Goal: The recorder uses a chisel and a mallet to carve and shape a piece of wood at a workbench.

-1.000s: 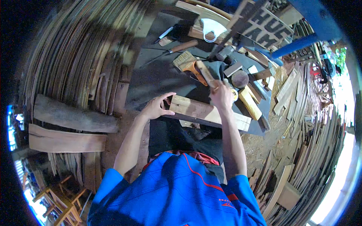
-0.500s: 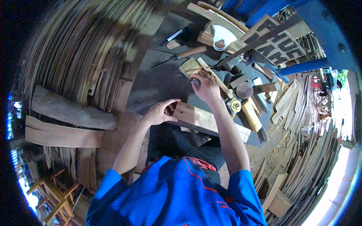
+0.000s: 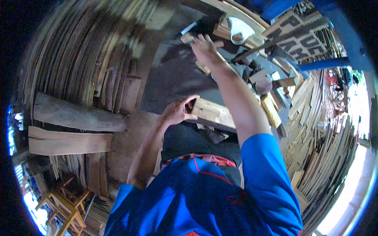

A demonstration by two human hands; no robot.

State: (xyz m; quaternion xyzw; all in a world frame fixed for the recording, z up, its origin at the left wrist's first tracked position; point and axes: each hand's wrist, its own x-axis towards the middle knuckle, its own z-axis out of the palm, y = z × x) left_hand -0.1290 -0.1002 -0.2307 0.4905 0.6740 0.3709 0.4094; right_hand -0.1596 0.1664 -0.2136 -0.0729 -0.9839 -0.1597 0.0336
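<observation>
Filling the upper left, a tall mass of thin boards [image 3: 86,51] is seen packed side by side, blurred toward its top. The lower middle is taken up by a blue top [image 3: 177,200] with a red line across it. Beside the boards, a dark work surface [image 3: 161,88] is spread, and at the right many long timber strips [image 3: 328,153] are laid close together. At the left, two wide planks [image 3: 71,142] are set one beyond the other, with a wooden stool frame [image 3: 63,204] below them.

Along the near edge of the work surface, a squared wooden beam [image 3: 214,113] is laid, its right part hidden by the right forearm. Its left end is held by the left hand [image 3: 179,111], thumb and fingers clamped at opposite edges. Farther out over the surface, the right hand [image 3: 204,50] is stretched with its fingers bent and slightly parted; a wooden handle [image 3: 219,44] is shown past its right side (whether it is gripped cannot be told, as the fingers are blurred).

To the right of the forearm, a yellowish block [image 3: 271,111] is seen near a round wooden piece [image 3: 263,85]. A white mask-like item [image 3: 246,28] is rested on boards at the top. Just beside the right fingertips, a small wooden piece [image 3: 186,38] is placed.
</observation>
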